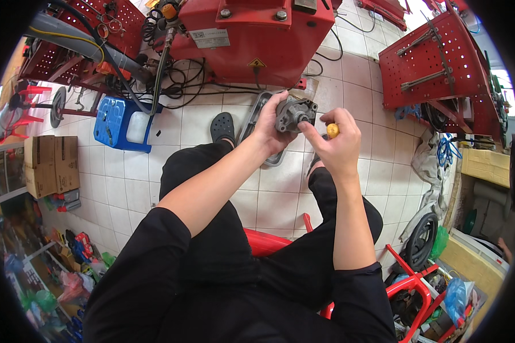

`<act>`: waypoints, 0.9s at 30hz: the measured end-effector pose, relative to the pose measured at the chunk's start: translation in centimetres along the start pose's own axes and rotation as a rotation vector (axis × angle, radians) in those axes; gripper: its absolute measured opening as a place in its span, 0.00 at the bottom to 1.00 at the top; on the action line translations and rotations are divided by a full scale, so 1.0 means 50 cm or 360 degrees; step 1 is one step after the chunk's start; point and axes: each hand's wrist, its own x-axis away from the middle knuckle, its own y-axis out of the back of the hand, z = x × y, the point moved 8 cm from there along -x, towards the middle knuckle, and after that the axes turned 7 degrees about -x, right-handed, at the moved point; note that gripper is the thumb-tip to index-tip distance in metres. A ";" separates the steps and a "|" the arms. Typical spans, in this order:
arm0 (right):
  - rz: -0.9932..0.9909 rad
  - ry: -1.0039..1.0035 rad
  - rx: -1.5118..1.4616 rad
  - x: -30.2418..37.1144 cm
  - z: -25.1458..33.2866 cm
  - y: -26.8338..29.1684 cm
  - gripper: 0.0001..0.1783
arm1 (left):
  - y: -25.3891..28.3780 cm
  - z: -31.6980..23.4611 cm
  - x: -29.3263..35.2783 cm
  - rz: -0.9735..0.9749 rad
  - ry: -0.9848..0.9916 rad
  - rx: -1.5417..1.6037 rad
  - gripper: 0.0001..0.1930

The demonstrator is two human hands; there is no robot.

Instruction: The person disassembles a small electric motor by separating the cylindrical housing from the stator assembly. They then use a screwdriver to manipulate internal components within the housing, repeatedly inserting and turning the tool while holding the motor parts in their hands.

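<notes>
Between my knees, above the floor, my left hand (266, 124) is wrapped round a grey cast-metal machine part (295, 114) with a round stepped centre and bolt lugs on its rim. My right hand (342, 146) is closed round a tool with a yellow handle (332, 131), whose rounded end points up between the fingers. The tool's working end is hidden, so I cannot tell its exact kind. My right thumb reaches to the centre of the metal part. Below the part, a grey tray (273, 160) lies on the tiles, mostly covered by my hands.
A large red machine (257, 48) stands ahead, with black cables (180, 86) on the floor beside it. A blue plastic stool (112, 123) and cardboard boxes (51, 166) stand left. To the right are a red perforated tool rack (435, 63) and black tyres (422, 240).
</notes>
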 end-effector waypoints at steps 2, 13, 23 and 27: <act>-0.0007 0.0154 -0.0070 -0.004 0.017 0.005 0.29 | 0.001 0.000 -0.004 0.0036 0.0011 -0.0004 0.18; 0.0384 0.0168 -0.0059 -0.004 0.033 -0.024 0.38 | -0.012 0.014 0.007 0.0125 0.0170 -0.0104 0.19; 0.0378 0.0178 -0.0049 -0.003 0.023 -0.019 0.39 | 0.003 0.027 0.003 0.0053 0.0255 -0.0192 0.20; 0.0174 0.0175 -0.0155 -0.002 0.034 0.000 0.43 | -0.018 0.009 0.000 0.0227 0.0087 -0.0149 0.21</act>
